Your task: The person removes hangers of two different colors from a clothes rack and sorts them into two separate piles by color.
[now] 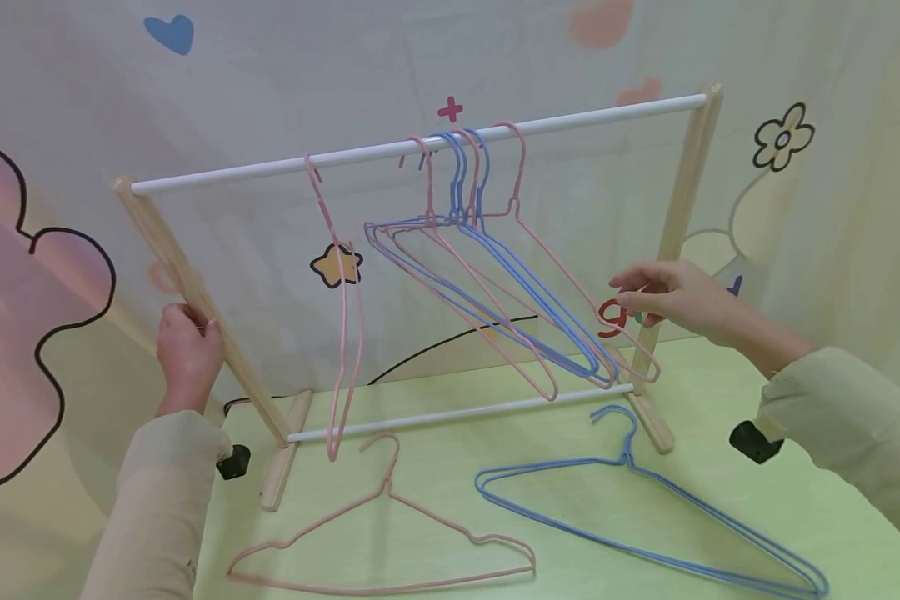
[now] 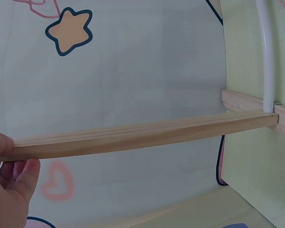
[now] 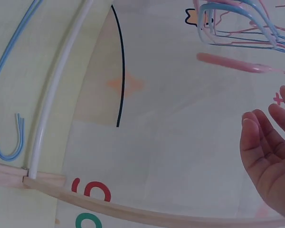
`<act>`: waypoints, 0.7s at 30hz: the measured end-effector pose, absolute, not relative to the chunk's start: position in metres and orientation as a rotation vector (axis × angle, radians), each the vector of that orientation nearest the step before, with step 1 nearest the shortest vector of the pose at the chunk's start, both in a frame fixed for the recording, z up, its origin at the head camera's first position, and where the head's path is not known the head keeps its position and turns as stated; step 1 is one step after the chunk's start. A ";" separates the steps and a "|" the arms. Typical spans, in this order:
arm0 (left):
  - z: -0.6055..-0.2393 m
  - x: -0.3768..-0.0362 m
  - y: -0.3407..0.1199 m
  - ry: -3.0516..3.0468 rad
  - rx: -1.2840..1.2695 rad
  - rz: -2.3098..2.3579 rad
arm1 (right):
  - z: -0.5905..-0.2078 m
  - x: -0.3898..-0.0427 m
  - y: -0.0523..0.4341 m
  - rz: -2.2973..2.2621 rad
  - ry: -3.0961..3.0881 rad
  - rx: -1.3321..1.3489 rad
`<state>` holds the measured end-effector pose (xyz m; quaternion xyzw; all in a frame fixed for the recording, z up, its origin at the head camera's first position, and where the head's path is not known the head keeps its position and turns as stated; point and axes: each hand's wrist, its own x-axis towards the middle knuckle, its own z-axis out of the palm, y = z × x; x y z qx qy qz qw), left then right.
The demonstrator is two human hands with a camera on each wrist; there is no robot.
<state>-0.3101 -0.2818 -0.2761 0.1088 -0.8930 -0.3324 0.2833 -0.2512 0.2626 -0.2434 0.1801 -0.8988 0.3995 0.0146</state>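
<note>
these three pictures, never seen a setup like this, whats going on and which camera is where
There is no machine here: a person works with two bare hands and wears three cameras. The wide picture comes from the head, looking down at a small wooden rack on a green table. The other two come from the wrists.

The left hand has its grip around the rack's left post; the left wrist view shows that post up close. The right hand is open beside the hangers on the white rail, holding nothing; the right wrist view shows its straight fingers.

Flat on the table lie a pink hanger and a blue hanger.
</note>
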 end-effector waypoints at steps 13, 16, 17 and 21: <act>-0.275 -0.310 -0.282 -2.399 0.278 -0.897 | -0.232 -0.263 0.233 1.417 -2.803 0.580; -0.275 -0.309 -0.282 -2.401 0.284 -0.896 | -0.231 -0.265 0.228 1.448 -2.818 0.572; -0.275 -0.309 -0.282 -2.404 0.286 -0.898 | -0.230 -0.266 0.227 1.448 -2.826 0.577; -0.275 -0.310 -0.282 -2.410 0.297 -0.912 | -0.227 -0.268 0.224 1.455 -2.852 0.577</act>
